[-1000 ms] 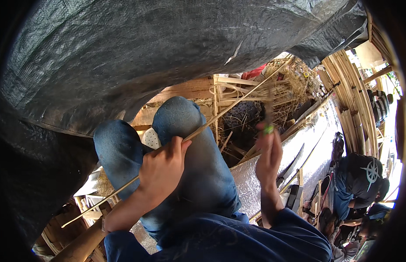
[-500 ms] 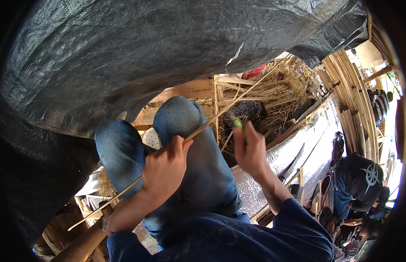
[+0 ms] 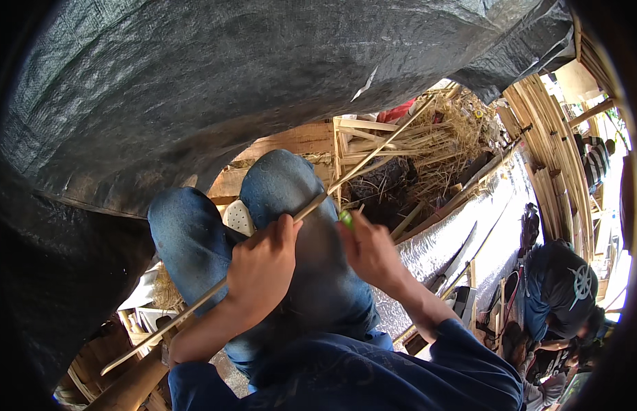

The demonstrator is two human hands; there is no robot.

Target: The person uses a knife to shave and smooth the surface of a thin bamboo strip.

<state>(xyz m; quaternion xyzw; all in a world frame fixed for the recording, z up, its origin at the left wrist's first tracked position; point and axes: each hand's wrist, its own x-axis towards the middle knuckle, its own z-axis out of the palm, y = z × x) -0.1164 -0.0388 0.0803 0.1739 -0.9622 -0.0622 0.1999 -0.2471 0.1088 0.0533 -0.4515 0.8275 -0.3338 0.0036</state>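
Note:
A long thin bamboo strip point(image 3: 373, 154) runs diagonally across my lap, from the straw pile at the upper right to the lower left. My left hand point(image 3: 265, 259) is closed around it above my blue jeans, with the lower part passing along my forearm. My right hand point(image 3: 375, 255) is closed on a small green-handled tool point(image 3: 345, 219), close to the strip and beside my right knee point(image 3: 281, 181). The tool's working end is too small and blurred to make out.
A black tarp point(image 3: 216, 82) hangs across the top and left. Straw point(image 3: 462, 130) and wood slats lie ahead, beside a shiny silver sheet point(image 3: 435, 253). Bamboo strips point(image 3: 551, 151) stand at the right. A person in a black shirt point(image 3: 565, 284) is bent over at the lower right.
My right hand with the green-handled tool has moved left and down, nearer my left hand and the strip. The strip has shifted slightly toward the lower left.

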